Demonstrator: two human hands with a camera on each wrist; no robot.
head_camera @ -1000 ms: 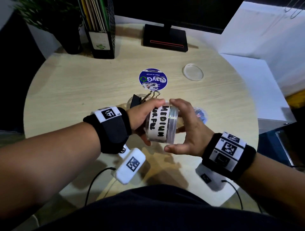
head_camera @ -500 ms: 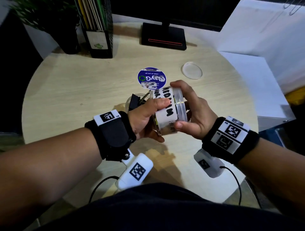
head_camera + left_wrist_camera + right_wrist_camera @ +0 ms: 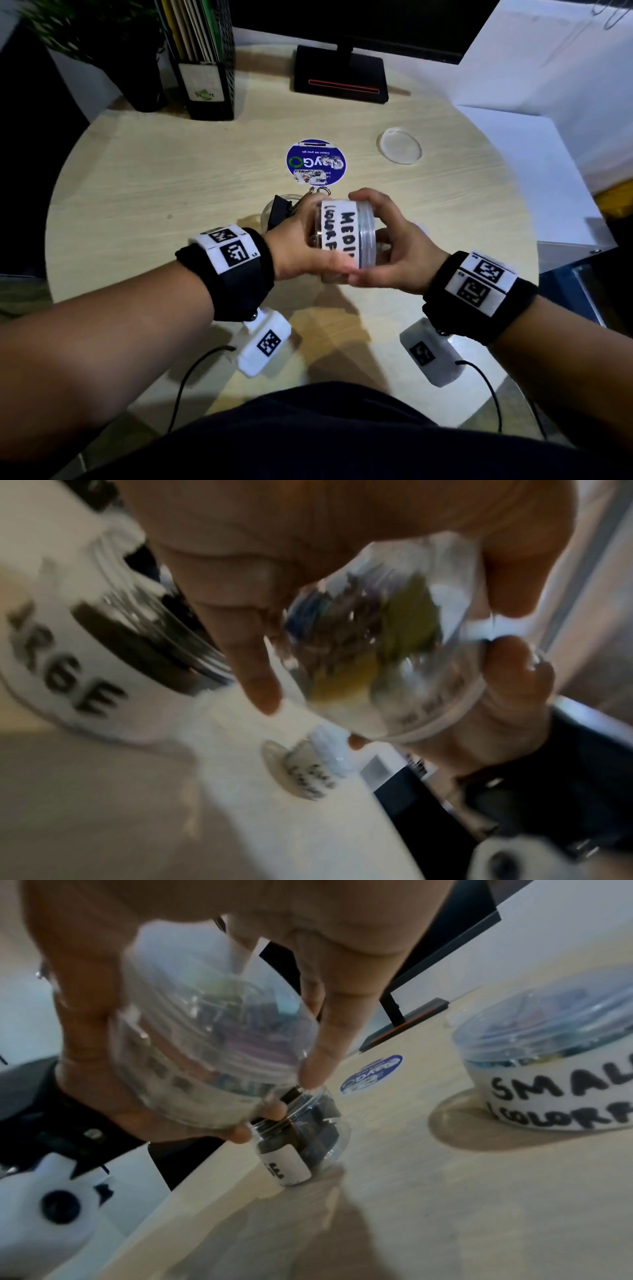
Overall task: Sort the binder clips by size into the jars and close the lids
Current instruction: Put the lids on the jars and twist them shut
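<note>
The medium jar (image 3: 342,240), clear with a white "MEDIUM" label, lies on its side in the air above the table, colourful clips inside (image 3: 377,656). My left hand (image 3: 301,240) grips its body and base. My right hand (image 3: 400,250) curls round the ribbed lid (image 3: 366,236) at the jar's right end (image 3: 205,1042). Just behind my left hand stands the open large jar (image 3: 277,212) with black clips sticking out (image 3: 301,1139). The small jar (image 3: 548,1069), lid on, stands to the right and is mostly hidden in the head view.
A loose clear lid (image 3: 399,145) lies at the back right of the round wooden table (image 3: 171,171), and a blue round sticker (image 3: 315,161) lies mid-table. A monitor stand (image 3: 340,73), a file holder (image 3: 205,68) and a plant (image 3: 102,41) line the far edge.
The medium jar has turned in my hands, its label rolling round, and my right hand's fingers have shifted round the lid end. Both hands have stayed over the same spot.
</note>
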